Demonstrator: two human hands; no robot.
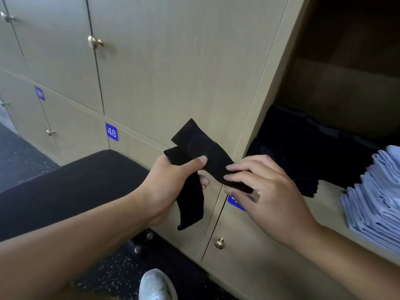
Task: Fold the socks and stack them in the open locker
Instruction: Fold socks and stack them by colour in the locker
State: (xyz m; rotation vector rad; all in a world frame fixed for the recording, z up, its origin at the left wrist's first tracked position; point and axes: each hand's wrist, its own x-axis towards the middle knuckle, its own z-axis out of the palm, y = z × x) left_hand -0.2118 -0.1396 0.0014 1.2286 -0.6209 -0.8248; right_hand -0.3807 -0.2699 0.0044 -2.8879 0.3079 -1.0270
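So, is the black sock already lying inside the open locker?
No, the black sock is held in the air by the left hand and right hand, outside the open locker.

The right hand (pixel 266 187) covered most of a blue number plate (pixel 237 203), so its digits could not be read. The pale folded stack (pixel 374 200) ran off the right edge. A farther plate (pixel 39 93) was too blurred to read.

You hold a black sock (pixel 190 148) in front of the closed locker doors, bent into a loose fold: one end points up, one stretch runs right, and the other end hangs down. To its right, the open locker (pixel 337 118) has a dark pile of black socks (pixel 303 152) on its shelf beside a stack of folded pale blue socks (pixel 376 198).
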